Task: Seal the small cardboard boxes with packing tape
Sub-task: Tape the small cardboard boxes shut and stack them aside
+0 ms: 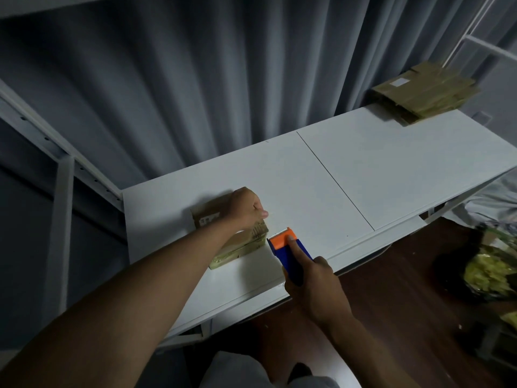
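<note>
Box (223, 242): small, cardboard, lying flat on the white table (363, 169), left of centre in the frame, its near edges glossy with tape. Long axis runs from upper left to lower right of the frame; the label end points to the upper left.

Left hand (246, 205): fingers curled, resting on the box's far right corner and pinning it down; whether it also pinches a tape end cannot be told.

Right hand (313, 284): wrapped round the blue handle of the dispenser (288, 247), forefinger laid along the orange head. Toothed blade points to the upper left, just beside the box's right corner, apparently not touching.

Step in hand, as judged: finishing or cutting a strip at that corner. To do it well, keep the box pinned, hold the tape taut, tilt the blade into it and tear cleanly, then rub the end flat.

Stack (425, 96): more cardboard, upper right of the frame, well apart.
</note>
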